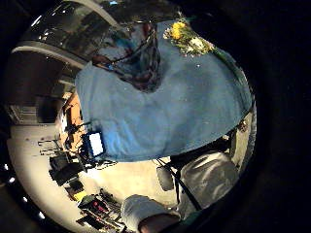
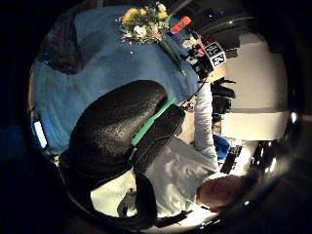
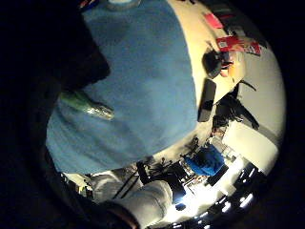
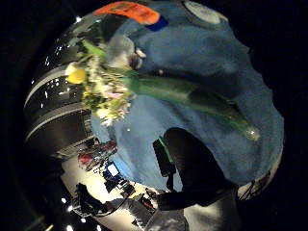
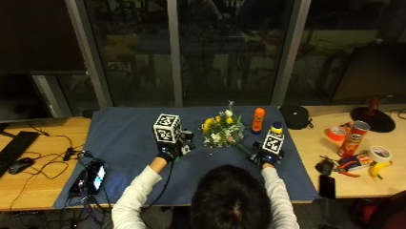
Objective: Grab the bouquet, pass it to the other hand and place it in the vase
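I am seeing the bouquet (image 5: pixel 222 131) lying with stems toward my right hand (image 5: pixel 267 155), whose grip I cannot tell.

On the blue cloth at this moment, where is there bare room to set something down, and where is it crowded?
Bare cloth lies between the left hand and the cloth's left edge, above the phone. Another bare strip runs along the near edge between the forearms. It is crowded around the bouquet, the orange bottle and the right hand.

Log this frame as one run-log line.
phase: pickup | bouquet: lying on blue cloth | right hand: at stems | left hand: empty | handover: not yet
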The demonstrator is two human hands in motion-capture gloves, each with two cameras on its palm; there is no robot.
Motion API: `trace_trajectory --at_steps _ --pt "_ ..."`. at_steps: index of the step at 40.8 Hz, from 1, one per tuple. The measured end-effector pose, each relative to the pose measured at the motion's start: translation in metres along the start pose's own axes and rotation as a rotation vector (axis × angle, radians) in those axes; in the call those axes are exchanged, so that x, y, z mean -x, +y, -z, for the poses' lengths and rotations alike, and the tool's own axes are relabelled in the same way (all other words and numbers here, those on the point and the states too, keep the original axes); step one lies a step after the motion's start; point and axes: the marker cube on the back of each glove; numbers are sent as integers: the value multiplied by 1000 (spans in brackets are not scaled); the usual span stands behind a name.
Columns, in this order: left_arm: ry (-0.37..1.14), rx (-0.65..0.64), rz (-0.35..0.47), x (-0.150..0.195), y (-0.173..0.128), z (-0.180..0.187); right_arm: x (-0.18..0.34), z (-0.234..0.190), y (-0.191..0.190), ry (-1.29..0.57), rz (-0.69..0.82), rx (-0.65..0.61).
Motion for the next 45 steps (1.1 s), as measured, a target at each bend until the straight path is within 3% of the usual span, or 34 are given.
trace_trajectory --at_steps 5,8,12,22,28,33,39,45 --pt "2 5 8 3 1 -2 4 -39 -5 77 3 31" --pt "5 10 9 3 1 -5 13 -45 5 63 41 -17" --pt "6 28 13 2 3 -6 16 -48 11 34 -32 -86" --pt "6 62 8 -3 0 -15 47 -34 -4 -312 138 -333" --pt "65 55 -15 -13 -6 -13 65 -10 13 -541 145 -312" --pt "178 -55 12 -24 -22 -6 91 27 36 -736 189 -343" --pt "357 -320 52 -44 -43 25 131 76 67 -959 227 -438" --pt "557 -450 53 -66 -60 47 156 92 85 -1071 238 -535"
